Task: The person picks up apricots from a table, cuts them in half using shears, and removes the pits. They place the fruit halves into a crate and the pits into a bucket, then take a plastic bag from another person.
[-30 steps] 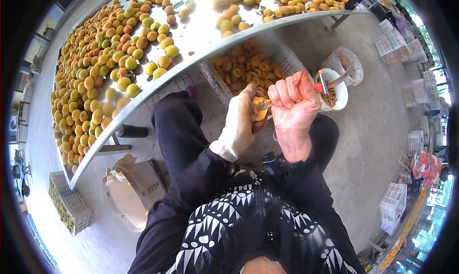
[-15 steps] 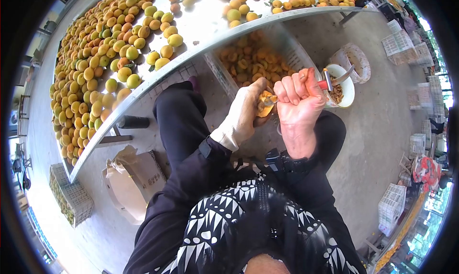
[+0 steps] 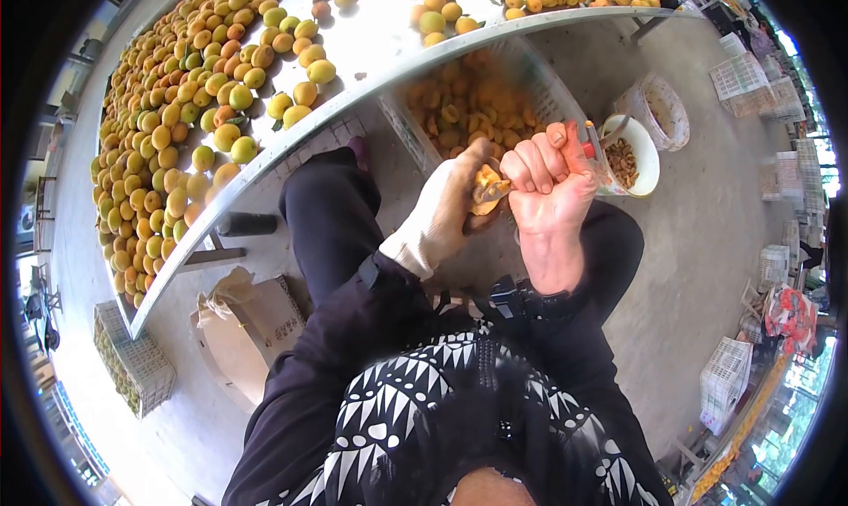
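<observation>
My left hand (image 3: 446, 201), in a whitish work glove with darkened fingers, is closed round a cut-open apricot (image 3: 487, 190). Its orange flesh faces my right hand. My bare right hand (image 3: 552, 183) makes a fist round a red-handled knife (image 3: 590, 149), whose curved metal end points away over the bowl. The fist is right beside the fruit; whether the tool's near end is inside the flesh is hidden by my fingers. Just beyond my right hand stands a white bowl (image 3: 648, 163) with brown apricot stones (image 3: 621, 161) in it.
A metal-edged table (image 3: 353, 95) carries many whole apricots (image 3: 168, 135). Under it sits a white crate (image 3: 541, 75) of opened apricots (image 3: 468, 108). A stained white bucket (image 3: 669, 113) stands behind the bowl. A cardboard box (image 3: 243, 329) and a basket (image 3: 132, 365) are at the left.
My right fist has turned and risen slightly, and the curved metal end of the knife has swung to point more upward. The left hand still holds the apricot, shifted slightly left.
</observation>
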`<action>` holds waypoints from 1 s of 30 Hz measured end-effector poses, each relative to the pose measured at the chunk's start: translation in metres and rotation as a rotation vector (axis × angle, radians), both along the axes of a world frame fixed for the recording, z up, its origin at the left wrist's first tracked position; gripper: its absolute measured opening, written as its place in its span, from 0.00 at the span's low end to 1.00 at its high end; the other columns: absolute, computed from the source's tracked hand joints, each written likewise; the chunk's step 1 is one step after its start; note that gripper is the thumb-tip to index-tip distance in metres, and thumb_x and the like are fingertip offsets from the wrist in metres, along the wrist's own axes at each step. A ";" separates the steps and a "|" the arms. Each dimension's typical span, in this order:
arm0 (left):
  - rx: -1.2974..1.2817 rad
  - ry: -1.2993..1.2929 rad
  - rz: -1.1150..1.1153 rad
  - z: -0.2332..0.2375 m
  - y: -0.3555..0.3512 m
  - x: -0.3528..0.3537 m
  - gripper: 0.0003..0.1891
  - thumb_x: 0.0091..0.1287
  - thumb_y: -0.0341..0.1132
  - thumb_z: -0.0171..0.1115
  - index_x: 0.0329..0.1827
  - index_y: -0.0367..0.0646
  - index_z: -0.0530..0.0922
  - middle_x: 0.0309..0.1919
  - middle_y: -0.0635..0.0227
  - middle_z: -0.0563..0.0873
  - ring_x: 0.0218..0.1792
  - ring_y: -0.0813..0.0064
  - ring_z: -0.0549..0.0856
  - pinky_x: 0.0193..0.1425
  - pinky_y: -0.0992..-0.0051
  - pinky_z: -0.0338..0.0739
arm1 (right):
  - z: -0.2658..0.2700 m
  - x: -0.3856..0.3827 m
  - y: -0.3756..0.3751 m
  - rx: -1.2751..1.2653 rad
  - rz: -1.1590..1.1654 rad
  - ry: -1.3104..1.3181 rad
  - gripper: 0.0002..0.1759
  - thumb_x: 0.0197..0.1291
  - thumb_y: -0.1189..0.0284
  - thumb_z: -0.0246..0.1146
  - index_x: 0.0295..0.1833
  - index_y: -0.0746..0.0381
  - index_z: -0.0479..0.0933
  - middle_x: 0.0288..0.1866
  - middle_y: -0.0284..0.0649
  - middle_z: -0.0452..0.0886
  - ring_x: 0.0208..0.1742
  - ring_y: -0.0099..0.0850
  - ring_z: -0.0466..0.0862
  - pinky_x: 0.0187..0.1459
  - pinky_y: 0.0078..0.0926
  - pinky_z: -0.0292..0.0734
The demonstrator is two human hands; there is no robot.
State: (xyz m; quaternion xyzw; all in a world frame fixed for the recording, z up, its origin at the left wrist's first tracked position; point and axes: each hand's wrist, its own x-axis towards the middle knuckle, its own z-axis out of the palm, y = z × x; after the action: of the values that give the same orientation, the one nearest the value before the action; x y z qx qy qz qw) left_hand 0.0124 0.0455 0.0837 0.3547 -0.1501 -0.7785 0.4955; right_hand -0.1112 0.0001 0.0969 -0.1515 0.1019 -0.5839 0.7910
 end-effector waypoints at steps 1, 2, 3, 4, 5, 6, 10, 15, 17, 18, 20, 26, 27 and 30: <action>0.017 -0.020 0.037 0.002 0.000 0.002 0.23 0.78 0.54 0.45 0.32 0.46 0.73 0.18 0.72 0.74 0.11 0.80 0.67 0.16 0.79 0.57 | -0.001 -0.002 -0.003 -0.026 0.052 -0.086 0.18 0.73 0.62 0.55 0.29 0.58 0.72 0.14 0.23 0.53 0.14 0.17 0.52 0.22 0.21 0.50; -0.053 -0.049 0.060 -0.005 0.000 0.006 0.25 0.78 0.55 0.43 0.34 0.43 0.74 0.20 0.71 0.75 0.14 0.80 0.69 0.20 0.80 0.60 | 0.000 -0.007 -0.004 -0.110 0.076 -0.100 0.17 0.73 0.62 0.55 0.31 0.59 0.73 0.14 0.23 0.53 0.14 0.17 0.52 0.22 0.21 0.50; -0.058 -0.053 0.060 -0.003 0.000 0.008 0.25 0.78 0.55 0.43 0.34 0.43 0.74 0.20 0.71 0.75 0.14 0.80 0.69 0.20 0.80 0.60 | 0.007 -0.010 -0.006 -0.196 0.100 -0.115 0.16 0.74 0.63 0.54 0.33 0.59 0.75 0.14 0.23 0.54 0.14 0.17 0.52 0.22 0.20 0.51; -0.131 -0.085 0.137 0.000 0.000 0.010 0.26 0.78 0.56 0.43 0.36 0.42 0.75 0.20 0.71 0.75 0.16 0.79 0.69 0.22 0.80 0.61 | 0.017 -0.014 -0.003 -0.256 0.072 0.010 0.16 0.74 0.63 0.54 0.34 0.60 0.75 0.14 0.23 0.54 0.14 0.17 0.53 0.21 0.21 0.51; -0.205 -0.114 0.214 0.002 0.001 0.012 0.27 0.78 0.57 0.43 0.38 0.40 0.76 0.20 0.70 0.75 0.17 0.79 0.70 0.23 0.80 0.62 | 0.022 -0.019 0.000 -0.313 0.053 0.157 0.15 0.74 0.64 0.54 0.35 0.61 0.74 0.14 0.23 0.56 0.14 0.17 0.55 0.21 0.21 0.53; -0.163 -0.106 0.186 0.004 0.001 0.020 0.29 0.77 0.59 0.43 0.43 0.38 0.76 0.25 0.69 0.78 0.25 0.79 0.76 0.30 0.79 0.69 | 0.025 -0.020 0.008 -0.249 0.007 0.317 0.14 0.72 0.64 0.57 0.34 0.61 0.74 0.14 0.24 0.58 0.14 0.16 0.56 0.20 0.20 0.54; -0.404 -0.340 0.224 0.012 0.007 0.021 0.36 0.72 0.67 0.43 0.50 0.37 0.78 0.43 0.66 0.83 0.41 0.79 0.80 0.46 0.77 0.76 | 0.023 -0.016 0.039 0.085 0.066 0.631 0.13 0.64 0.67 0.68 0.30 0.60 0.75 0.21 0.29 0.74 0.15 0.12 0.63 0.17 0.13 0.55; -0.638 -0.579 0.213 0.029 0.015 0.019 0.36 0.72 0.65 0.47 0.57 0.34 0.77 0.49 0.62 0.82 0.47 0.77 0.80 0.56 0.76 0.72 | 0.023 -0.007 0.053 0.114 0.126 0.682 0.15 0.65 0.62 0.67 0.32 0.60 0.78 0.22 0.29 0.76 0.16 0.12 0.65 0.16 0.11 0.54; -0.668 -0.608 0.216 0.038 0.018 0.014 0.35 0.72 0.63 0.50 0.58 0.34 0.77 0.48 0.64 0.82 0.48 0.76 0.80 0.55 0.75 0.73 | 0.022 -0.006 0.052 0.072 0.157 0.671 0.16 0.65 0.60 0.67 0.33 0.61 0.78 0.22 0.29 0.75 0.16 0.12 0.66 0.16 0.12 0.54; -0.711 -0.612 0.199 0.039 0.019 0.014 0.31 0.74 0.58 0.52 0.59 0.34 0.77 0.49 0.62 0.82 0.48 0.74 0.81 0.55 0.75 0.73 | 0.021 -0.005 0.053 0.065 0.148 0.672 0.17 0.65 0.58 0.67 0.34 0.61 0.78 0.21 0.28 0.74 0.16 0.13 0.65 0.16 0.12 0.53; -0.796 -0.728 0.214 0.035 0.019 0.014 0.29 0.74 0.56 0.52 0.59 0.34 0.77 0.50 0.60 0.83 0.48 0.72 0.81 0.56 0.74 0.74 | 0.020 -0.003 0.053 0.056 0.137 0.669 0.17 0.66 0.56 0.66 0.36 0.60 0.79 0.20 0.27 0.73 0.16 0.13 0.66 0.17 0.12 0.54; -0.804 -0.856 0.259 0.006 0.022 0.007 0.24 0.78 0.44 0.49 0.66 0.32 0.72 0.59 0.52 0.80 0.58 0.63 0.80 0.63 0.67 0.73 | 0.020 -0.013 0.057 0.046 0.198 0.689 0.09 0.67 0.63 0.61 0.37 0.56 0.79 0.24 0.24 0.75 0.24 0.15 0.73 0.23 0.14 0.64; -0.836 -0.918 0.217 0.021 0.028 0.002 0.25 0.78 0.43 0.49 0.68 0.32 0.69 0.57 0.54 0.80 0.56 0.65 0.80 0.61 0.68 0.74 | 0.004 -0.011 0.056 0.065 0.162 0.618 0.09 0.66 0.62 0.62 0.37 0.56 0.80 0.24 0.25 0.77 0.21 0.14 0.73 0.20 0.14 0.62; -1.091 -1.242 0.109 0.023 0.036 0.006 0.23 0.75 0.34 0.51 0.71 0.33 0.67 0.55 0.57 0.80 0.52 0.66 0.81 0.57 0.69 0.75 | 0.002 -0.020 0.058 0.008 0.169 0.630 0.11 0.64 0.62 0.64 0.36 0.57 0.79 0.19 0.25 0.73 0.15 0.13 0.67 0.14 0.15 0.55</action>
State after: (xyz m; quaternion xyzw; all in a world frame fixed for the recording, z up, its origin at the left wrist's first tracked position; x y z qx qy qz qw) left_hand 0.0188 0.0816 0.1070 0.4367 -0.7359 -0.2335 0.4618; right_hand -0.1311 0.0578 0.0984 -0.3296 0.3309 -0.4401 0.7669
